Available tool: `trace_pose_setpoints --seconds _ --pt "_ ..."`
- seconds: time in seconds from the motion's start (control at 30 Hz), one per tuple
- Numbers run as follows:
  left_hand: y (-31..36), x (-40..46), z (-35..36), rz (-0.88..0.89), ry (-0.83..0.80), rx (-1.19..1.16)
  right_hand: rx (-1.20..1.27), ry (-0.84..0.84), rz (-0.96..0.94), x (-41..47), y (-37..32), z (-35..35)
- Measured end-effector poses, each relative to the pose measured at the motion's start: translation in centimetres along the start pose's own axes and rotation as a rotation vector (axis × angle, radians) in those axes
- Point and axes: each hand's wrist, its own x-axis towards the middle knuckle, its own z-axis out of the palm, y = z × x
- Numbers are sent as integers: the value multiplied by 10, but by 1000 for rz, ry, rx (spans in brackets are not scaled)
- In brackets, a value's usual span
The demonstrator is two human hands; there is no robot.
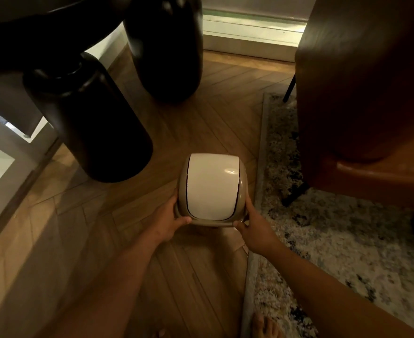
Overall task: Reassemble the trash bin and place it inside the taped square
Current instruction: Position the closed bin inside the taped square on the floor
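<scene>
A small trash bin (pixel 212 189) with a beige frame and a white swing lid sits over the wooden floor in the middle of the view, seen from above. My left hand (pixel 170 222) grips its near left corner, thumb on the front rim. My right hand (pixel 252 224) grips its near right corner, fingers along the side. The bin's body below the lid is hidden. No taped square shows on the floor.
Two thick black table legs (pixel 91 123) stand left and behind the bin. A brown leather chair (pixel 362 93) stands at the right on a patterned rug (pixel 323 240). My bare toes (pixel 265 325) show at the bottom. A window sill (pixel 249 30) runs along the back.
</scene>
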Motion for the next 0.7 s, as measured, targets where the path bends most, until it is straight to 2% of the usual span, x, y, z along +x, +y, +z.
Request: trace_pose_setpoints --seconds 0.33,0.7 --pt "27 60 -21 -21 -24 107 38 60 1 45 -11 -8" --pt "44 102 -27 119 24 58 56 12 -5 103 -26 -28"
